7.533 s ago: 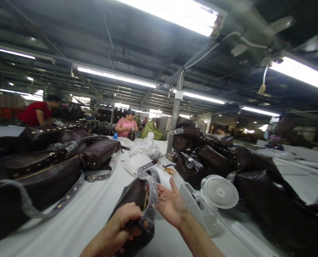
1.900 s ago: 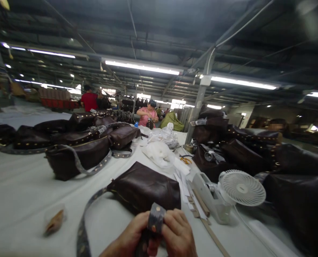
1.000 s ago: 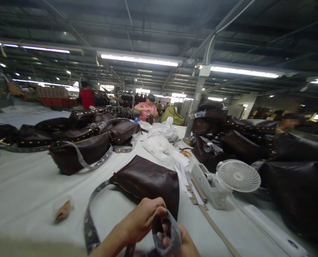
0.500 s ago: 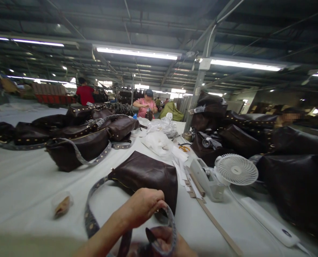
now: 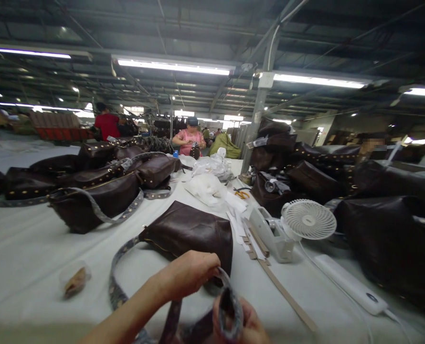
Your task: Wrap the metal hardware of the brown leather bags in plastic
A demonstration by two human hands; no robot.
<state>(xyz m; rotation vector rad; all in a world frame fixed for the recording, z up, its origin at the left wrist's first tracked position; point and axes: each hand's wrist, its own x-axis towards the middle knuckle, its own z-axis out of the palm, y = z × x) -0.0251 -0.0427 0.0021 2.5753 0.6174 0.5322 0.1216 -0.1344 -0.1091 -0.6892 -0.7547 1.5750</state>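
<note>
A dark brown leather bag [image 5: 193, 231] lies flat on the white table [image 5: 26, 248] in front of me. Its studded strap [image 5: 117, 267], wrapped in clear film, curves off the bag's left corner toward me and loops up between my hands. My left hand [image 5: 189, 274] is closed, pinching the strap just below the bag. My right hand [image 5: 239, 322], at the bottom edge, grips the loop of the same strap; only part of it shows.
A small white desk fan [image 5: 307, 220] and a tape dispenser [image 5: 270, 234] stand right of the bag, with a white power bank [image 5: 346, 284] and paper strips [image 5: 241, 224]. Piles of brown bags lie left [image 5: 98, 196] and right [image 5: 384, 229]. Other people work at the far end.
My hands have kept turning the wrapped strap, which now loops over my right hand. The view has drifted slightly right and down.
</note>
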